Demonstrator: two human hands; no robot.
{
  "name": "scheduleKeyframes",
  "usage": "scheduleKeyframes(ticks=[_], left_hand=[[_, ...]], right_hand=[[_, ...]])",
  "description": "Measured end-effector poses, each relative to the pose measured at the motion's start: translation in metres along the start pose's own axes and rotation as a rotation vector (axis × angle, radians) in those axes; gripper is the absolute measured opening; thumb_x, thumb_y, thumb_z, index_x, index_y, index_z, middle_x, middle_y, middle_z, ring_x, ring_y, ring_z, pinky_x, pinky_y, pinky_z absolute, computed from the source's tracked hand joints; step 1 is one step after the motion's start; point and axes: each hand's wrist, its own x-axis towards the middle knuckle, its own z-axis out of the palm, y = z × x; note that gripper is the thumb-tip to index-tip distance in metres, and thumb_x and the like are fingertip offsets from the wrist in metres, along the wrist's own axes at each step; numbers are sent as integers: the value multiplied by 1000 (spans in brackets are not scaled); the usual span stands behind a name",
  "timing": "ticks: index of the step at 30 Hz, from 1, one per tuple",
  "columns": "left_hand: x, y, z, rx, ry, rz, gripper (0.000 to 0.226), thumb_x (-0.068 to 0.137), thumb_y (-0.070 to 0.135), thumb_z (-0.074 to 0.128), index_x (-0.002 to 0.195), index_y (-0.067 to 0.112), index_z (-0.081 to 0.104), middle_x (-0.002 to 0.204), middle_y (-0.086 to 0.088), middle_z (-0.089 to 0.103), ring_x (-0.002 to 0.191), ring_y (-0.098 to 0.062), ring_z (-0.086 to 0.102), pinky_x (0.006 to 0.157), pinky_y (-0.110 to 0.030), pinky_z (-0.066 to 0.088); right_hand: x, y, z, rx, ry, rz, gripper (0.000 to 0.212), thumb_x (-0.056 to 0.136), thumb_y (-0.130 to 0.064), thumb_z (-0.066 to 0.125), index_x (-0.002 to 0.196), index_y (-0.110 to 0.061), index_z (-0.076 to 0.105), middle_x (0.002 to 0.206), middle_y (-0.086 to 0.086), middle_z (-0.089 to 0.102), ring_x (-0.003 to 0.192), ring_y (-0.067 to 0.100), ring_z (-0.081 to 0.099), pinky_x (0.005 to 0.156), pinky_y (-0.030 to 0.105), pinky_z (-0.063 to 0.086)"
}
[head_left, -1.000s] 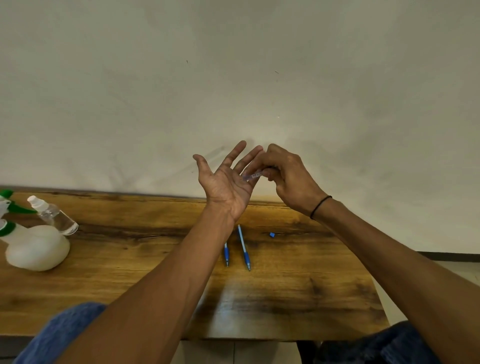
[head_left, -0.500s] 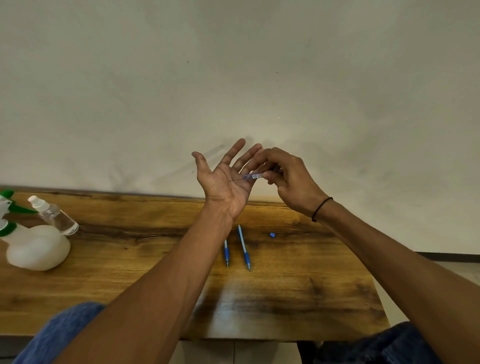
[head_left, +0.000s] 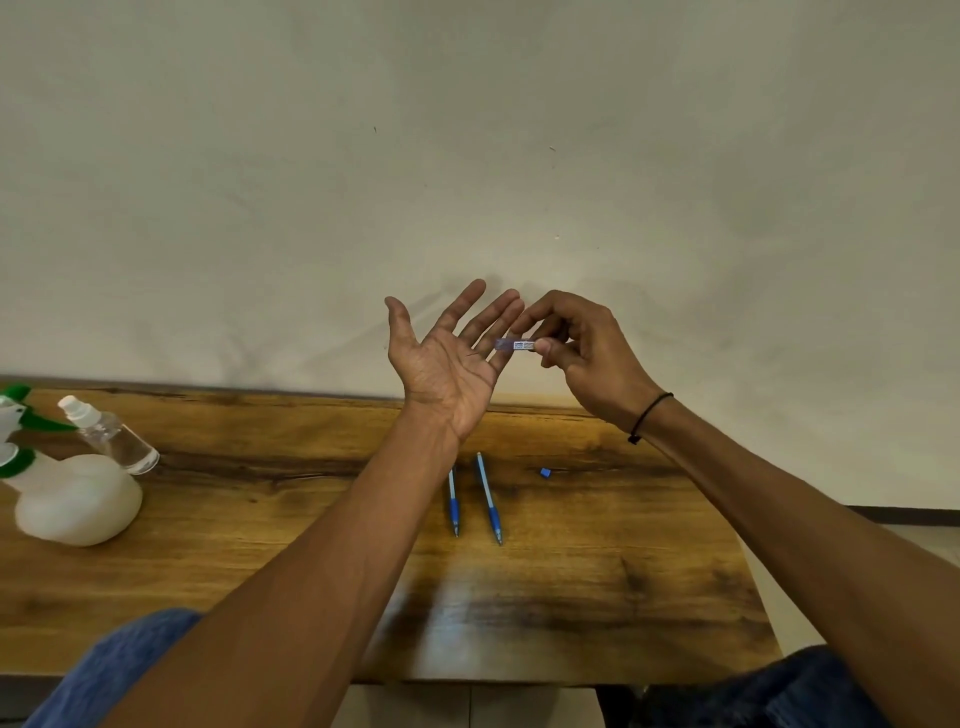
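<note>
1. Head view: the left hand (head_left: 447, 364) is raised above the table (head_left: 623, 597), palm up, fingers straight and spread, holding nothing.
2. The right hand (head_left: 587, 358), with a black band (head_left: 649, 415) on its wrist, pinches a small clear tube (head_left: 515, 345) between thumb and fingertips. The tube lies level, its free end over the left hand's fingers.
3. Below on the table lie two blue pens (head_left: 489, 499) side by side, with a small blue cap (head_left: 544, 472) near them.
4. A white spray bottle (head_left: 78, 499) and a clear bottle (head_left: 111, 436) stand at the far left.
</note>
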Motion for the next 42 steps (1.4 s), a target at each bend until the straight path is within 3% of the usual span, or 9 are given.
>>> scheduleKeyframes(ticks=[7, 10, 15, 30, 42], left_hand=[[-6, 2, 7, 101, 34, -12, 83, 95, 73, 42, 140, 6, 59, 132, -27, 68, 127, -40, 65, 112, -50, 48], [-5, 6, 9, 281, 148, -30, 63, 95, 61, 55, 128, 10, 69, 118, -19, 76, 115, -33, 73, 99, -45, 58], [-5, 12, 10, 564, 234, -23, 39, 93, 45, 66, 112, 12, 77, 104, -11, 80, 93, -19, 74, 83, -35, 59], [-8, 6, 12, 766, 186, 96, 31, 89, 31, 81, 103, 4, 80, 82, -6, 78, 72, -10, 70, 72, -27, 60], [-10, 15, 8, 775, 166, 134, 14, 91, 17, 78, 100, 7, 80, 84, -7, 77, 78, -14, 71, 73, -28, 60]], right_hand=[[0, -2, -3, 28, 26, 19, 23, 95, 7, 60, 106, -12, 69, 93, 0, 71, 78, 18, 65, 70, 24, 58], [1, -1, -7, 49, 62, 27, 26, 95, 9, 59, 105, -13, 69, 87, -1, 70, 75, 13, 65, 70, 22, 57], [2, 2, -14, 76, 117, 63, 24, 94, 10, 58, 107, -8, 69, 86, 17, 69, 74, 20, 65, 75, 33, 59], [1, 3, -22, 100, 157, 91, 23, 95, 10, 59, 107, -8, 67, 84, 16, 68, 74, 21, 66, 74, 32, 59], [0, 5, -22, 120, 146, 94, 30, 95, 10, 59, 115, -9, 70, 82, 15, 66, 77, 23, 64, 72, 24, 56]])
